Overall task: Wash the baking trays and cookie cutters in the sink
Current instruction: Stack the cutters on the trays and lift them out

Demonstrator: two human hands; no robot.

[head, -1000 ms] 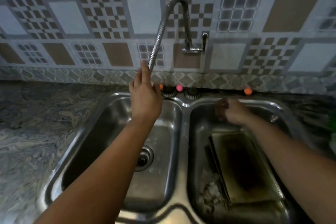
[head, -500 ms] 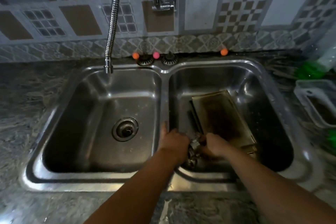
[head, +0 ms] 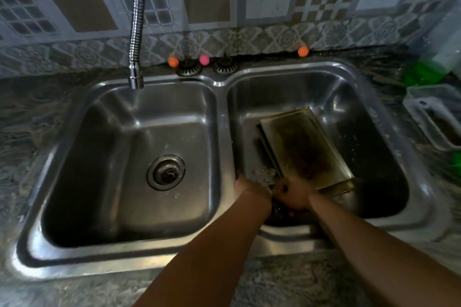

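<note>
A steel double sink fills the view. In its right basin, stained baking trays lie stacked and tilted. Small shiny cookie cutters sit at the trays' near left corner. My left hand reaches down into the right basin's near left corner, fingers pointing down and mostly hidden. My right hand is beside it, fingers curled down among the cutters at the basin floor; what it grips is hidden. The flexible tap hose hangs over the left basin with no water running.
The left basin holds only its drain strainer. Two sink plugs and small orange and pink balls line the back rim. A white plastic container and something green stand on the granite counter at right.
A second ago my left hand was up at the tap hose and my right at the basin's back rim. Both then dropped into the right basin's near corner, where they now reach slightly deeper.
</note>
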